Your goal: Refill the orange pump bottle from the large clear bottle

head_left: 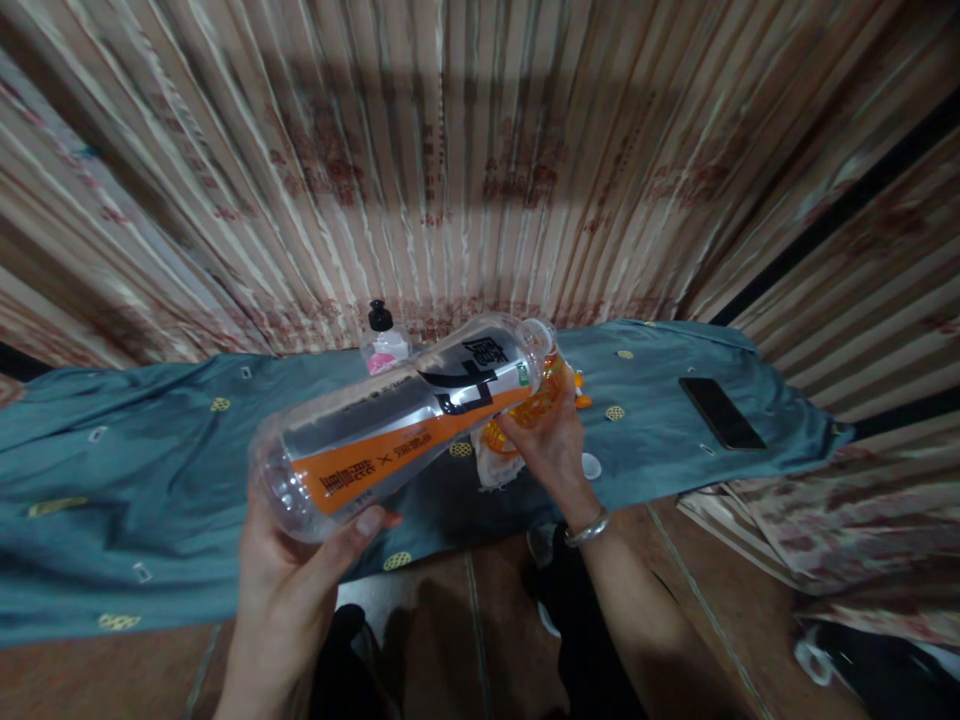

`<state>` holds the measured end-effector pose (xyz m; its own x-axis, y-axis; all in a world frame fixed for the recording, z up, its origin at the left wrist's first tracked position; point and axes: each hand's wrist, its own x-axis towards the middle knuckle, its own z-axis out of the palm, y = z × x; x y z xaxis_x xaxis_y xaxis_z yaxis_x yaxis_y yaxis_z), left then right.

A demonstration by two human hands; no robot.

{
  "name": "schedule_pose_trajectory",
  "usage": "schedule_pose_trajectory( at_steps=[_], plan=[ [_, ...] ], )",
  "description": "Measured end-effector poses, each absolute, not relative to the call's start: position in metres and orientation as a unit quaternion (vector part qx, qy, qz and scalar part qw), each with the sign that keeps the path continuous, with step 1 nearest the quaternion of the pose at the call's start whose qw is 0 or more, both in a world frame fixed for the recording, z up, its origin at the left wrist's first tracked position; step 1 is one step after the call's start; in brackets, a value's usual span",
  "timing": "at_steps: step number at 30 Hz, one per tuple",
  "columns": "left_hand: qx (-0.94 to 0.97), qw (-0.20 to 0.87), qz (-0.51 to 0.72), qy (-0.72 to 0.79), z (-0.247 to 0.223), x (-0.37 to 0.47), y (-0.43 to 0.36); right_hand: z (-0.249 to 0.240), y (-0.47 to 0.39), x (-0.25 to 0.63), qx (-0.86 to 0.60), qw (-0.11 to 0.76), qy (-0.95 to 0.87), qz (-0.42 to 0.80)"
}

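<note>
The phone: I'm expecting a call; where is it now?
In the head view, the black phone lies on the teal cloth, right of the right hand.

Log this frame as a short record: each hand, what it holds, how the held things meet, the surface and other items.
Left hand: grips the base end of a clear bottle with an orange-and-black label
Right hand: holds an orange container
Bottle pose: tilted, neck end at the container's top; contact unclear
Surface: patterned teal cloth
Behind held bottle: black-capped bottle
Right side: dark phone
Near right wrist: small white disc
</note>
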<state>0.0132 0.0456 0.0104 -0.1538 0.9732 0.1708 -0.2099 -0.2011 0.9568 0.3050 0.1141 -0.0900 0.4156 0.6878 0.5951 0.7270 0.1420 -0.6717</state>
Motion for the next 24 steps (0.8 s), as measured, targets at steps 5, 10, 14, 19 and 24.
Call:
schedule_pose_trajectory(
  at_steps=[5, 10, 14, 19, 24],
  plan=[
    [0.447, 0.469, 0.629, 0.43, 0.014, 0.017, 0.045, -0.09, 0.115, 0.306, -0.65, 0.531, -0.543, -0.018],
    [0.415, 0.463, 0.642, 0.448, 0.028, 0.033, 0.036, -0.091, 0.115, 0.307, -0.651, 0.529, -0.544, -0.026],
    [0.411, 0.467, 0.64, 0.451, 0.03, 0.035, 0.036, -0.09, 0.115, 0.305, -0.65, 0.531, -0.543, -0.026],
    [0.425, 0.461, 0.636, 0.45, 0.026, 0.03, 0.04, -0.089, 0.114, 0.304, -0.655, 0.531, -0.537, -0.017],
    [0.401, 0.463, 0.645, 0.456, 0.032, 0.039, 0.035, -0.091, 0.114, 0.305, -0.656, 0.526, -0.54, -0.023]
  ],
)
